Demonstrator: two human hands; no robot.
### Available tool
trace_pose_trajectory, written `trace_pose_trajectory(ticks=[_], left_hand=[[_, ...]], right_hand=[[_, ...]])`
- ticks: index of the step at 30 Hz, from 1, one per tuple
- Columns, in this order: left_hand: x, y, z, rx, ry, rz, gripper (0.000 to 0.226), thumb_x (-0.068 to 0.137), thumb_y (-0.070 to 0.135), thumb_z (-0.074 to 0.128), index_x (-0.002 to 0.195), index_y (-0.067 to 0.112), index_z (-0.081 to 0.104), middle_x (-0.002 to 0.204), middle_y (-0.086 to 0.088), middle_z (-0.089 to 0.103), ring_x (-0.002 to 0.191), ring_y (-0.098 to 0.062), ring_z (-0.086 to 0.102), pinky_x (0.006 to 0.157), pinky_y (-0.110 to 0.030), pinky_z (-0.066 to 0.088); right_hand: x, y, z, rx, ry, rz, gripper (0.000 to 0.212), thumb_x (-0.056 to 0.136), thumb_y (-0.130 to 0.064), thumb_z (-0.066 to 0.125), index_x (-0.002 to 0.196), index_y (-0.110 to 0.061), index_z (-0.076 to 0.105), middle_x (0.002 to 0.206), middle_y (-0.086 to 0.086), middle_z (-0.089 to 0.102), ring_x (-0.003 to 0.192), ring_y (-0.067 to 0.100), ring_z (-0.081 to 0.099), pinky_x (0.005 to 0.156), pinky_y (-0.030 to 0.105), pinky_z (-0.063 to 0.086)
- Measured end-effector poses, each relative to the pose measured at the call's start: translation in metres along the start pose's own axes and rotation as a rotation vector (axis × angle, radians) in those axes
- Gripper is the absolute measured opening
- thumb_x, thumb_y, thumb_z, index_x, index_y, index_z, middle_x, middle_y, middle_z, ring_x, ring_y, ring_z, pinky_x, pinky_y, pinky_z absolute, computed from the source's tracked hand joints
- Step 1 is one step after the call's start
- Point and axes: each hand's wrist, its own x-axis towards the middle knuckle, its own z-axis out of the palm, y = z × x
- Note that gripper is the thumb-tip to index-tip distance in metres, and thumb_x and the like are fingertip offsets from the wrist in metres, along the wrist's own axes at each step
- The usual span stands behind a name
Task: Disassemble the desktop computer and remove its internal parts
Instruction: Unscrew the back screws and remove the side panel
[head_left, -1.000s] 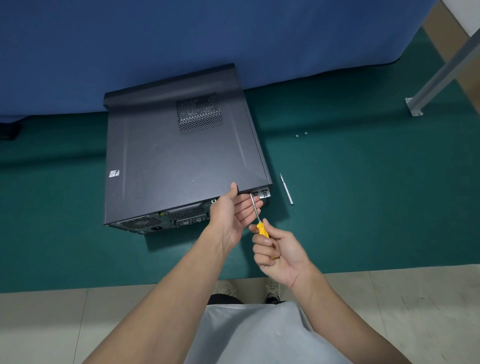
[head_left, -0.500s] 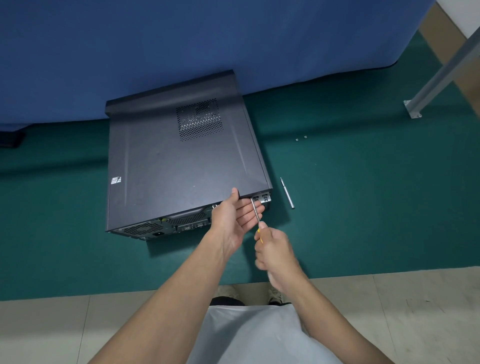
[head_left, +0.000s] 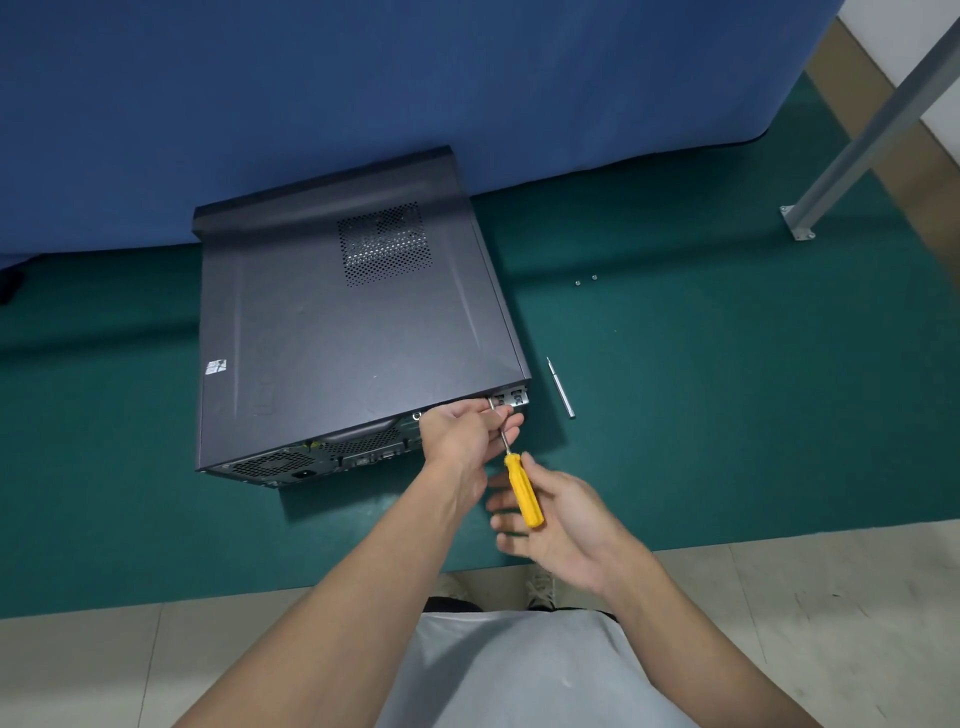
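Left hand (head_left: 462, 431) pinches the screwdriver (head_left: 524, 493) shaft right by the computer case (head_left: 337, 332) rear edge. Right hand (head_left: 563, 519) has a loose grip on the yellow handle, fingers kinda blurred.

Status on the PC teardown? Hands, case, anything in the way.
Left hand pinches screwdriver shaft at case rear corner. Right hand at its yellow handle, grip blurred. Cover on. Loose metal bit on mat beside case, nothing blocking.
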Motion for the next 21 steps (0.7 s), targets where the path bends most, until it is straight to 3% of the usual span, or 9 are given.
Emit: trace_pose_trajectory(ticks=[2, 4, 7, 11, 13, 17, 19, 21], left_hand=[[0.000, -0.001, -0.001, -0.003, -0.019, 0.000, 0.010, 0.089, -0.013, 0.056, 0.094, -0.006, 0.059, 0.086, -0.020, 0.070, 0.073, -0.025, 0.072, 0.069, -0.030, 0.060], [0.000, -0.001, -0.003, -0.008, -0.059, 0.009, 0.010, 0.090, -0.013, 0.053, 0.095, -0.007, 0.059, 0.089, -0.020, 0.070, 0.077, -0.026, 0.072, 0.074, -0.032, 0.060], [-0.001, -0.002, -0.004, 0.015, -0.070, 0.020, 0.009, 0.091, -0.012, 0.054, 0.090, -0.005, 0.060, 0.088, -0.019, 0.070, 0.079, -0.027, 0.072, 0.077, -0.034, 0.060], [0.000, -0.003, 0.001, 0.090, 0.064, 0.069, 0.010, 0.083, -0.010, 0.067, 0.083, -0.001, 0.061, 0.082, -0.018, 0.071, 0.071, -0.025, 0.073, 0.066, -0.031, 0.060], [0.000, -0.003, 0.004, 0.085, 0.095, 0.080, 0.010, 0.086, -0.010, 0.064, 0.082, -0.001, 0.060, 0.083, -0.018, 0.071, 0.070, -0.023, 0.073, 0.062, -0.028, 0.059], [-0.003, -0.003, 0.005, -0.007, 0.017, 0.046, 0.013, 0.094, -0.009, 0.049, 0.086, -0.003, 0.056, 0.084, -0.019, 0.068, 0.073, -0.024, 0.071, 0.064, -0.026, 0.059], [-0.004, -0.001, 0.002, -0.049, -0.048, 0.024, 0.009, 0.095, -0.008, 0.049, 0.093, -0.007, 0.057, 0.089, -0.021, 0.068, 0.078, -0.027, 0.071, 0.067, -0.028, 0.060], [-0.004, 0.000, -0.002, -0.024, -0.046, 0.029, 0.005, 0.092, -0.008, 0.055, 0.094, -0.009, 0.060, 0.087, -0.021, 0.069, 0.079, -0.028, 0.072, 0.069, -0.029, 0.060]], right_hand=[[-0.003, 0.002, -0.010, 0.038, -0.088, 0.054, 0.029, 0.098, -0.027, 0.049, 0.100, 0.000, 0.060, 0.077, 0.015, 0.058, 0.057, 0.020, 0.055, 0.049, 0.027, 0.046], [-0.001, 0.005, -0.011, -0.035, -0.039, -0.009, 0.018, 0.096, -0.018, 0.052, 0.097, -0.001, 0.057, 0.071, 0.012, 0.057, 0.051, 0.016, 0.051, 0.044, 0.022, 0.041], [0.005, 0.011, -0.003, -0.338, 0.183, -0.185, 0.009, 0.096, -0.012, 0.055, 0.092, -0.003, 0.054, 0.066, 0.008, 0.058, 0.047, 0.016, 0.055, 0.042, 0.023, 0.039], [0.006, 0.015, 0.004, -0.693, 0.443, -0.349, 0.011, 0.089, -0.012, 0.064, 0.088, -0.008, 0.053, 0.058, 0.002, 0.063, 0.049, 0.024, 0.065, 0.046, 0.029, 0.046], [0.003, 0.009, 0.005, -0.569, 0.359, -0.295, 0.012, 0.091, -0.013, 0.063, 0.092, -0.005, 0.053, 0.063, 0.006, 0.062, 0.051, 0.023, 0.063, 0.047, 0.029, 0.047], [-0.007, -0.009, -0.001, -0.092, -0.015, -0.052, 0.020, 0.099, -0.017, 0.050, 0.102, 0.002, 0.057, 0.081, 0.018, 0.063, 0.063, 0.026, 0.062, 0.053, 0.029, 0.050], [-0.007, -0.011, -0.001, -0.124, -0.051, -0.044, 0.015, 0.099, -0.010, 0.046, 0.104, 0.002, 0.055, 0.082, 0.018, 0.063, 0.061, 0.024, 0.063, 0.052, 0.027, 0.050], [-0.004, -0.008, 0.007, -0.273, 0.037, -0.096, 0.006, 0.099, -0.005, 0.047, 0.100, 0.000, 0.051, 0.080, 0.015, 0.061, 0.056, 0.020, 0.063, 0.048, 0.025, 0.049]])
